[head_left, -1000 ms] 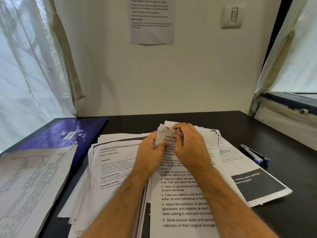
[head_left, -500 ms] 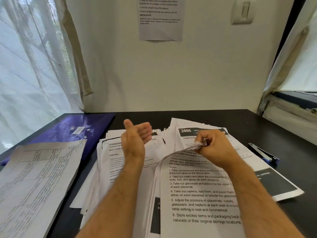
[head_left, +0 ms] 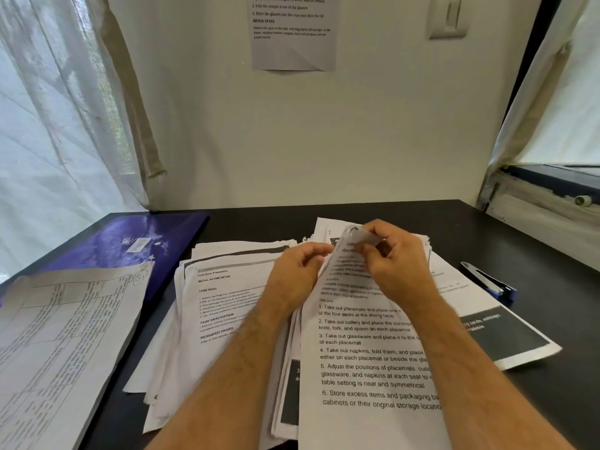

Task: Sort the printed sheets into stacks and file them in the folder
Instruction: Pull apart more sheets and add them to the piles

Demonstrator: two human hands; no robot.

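Observation:
A printed sheet (head_left: 367,358) with numbered steps lies on top of a loose pile of printed sheets (head_left: 224,303) in the middle of the black desk (head_left: 259,222). My right hand (head_left: 394,267) pinches the sheet's top corner and curls it up and back. My left hand (head_left: 297,276) has its fingers curled against the sheet's upper left edge and seems to pinch it. A purple folder (head_left: 130,245) lies shut at the back left. In front of the folder sits a separate stack of table sheets (head_left: 65,336).
A blue and silver stapler (head_left: 490,282) lies at the right. A sheet with a dark banner (head_left: 509,339) sticks out from under my right forearm. A paper notice (head_left: 292,34) hangs on the wall behind; curtains hang left and right.
My left hand, lifted open half a second ago, has come back down to the sheet's upper left edge. My right hand has raised the curled corner higher.

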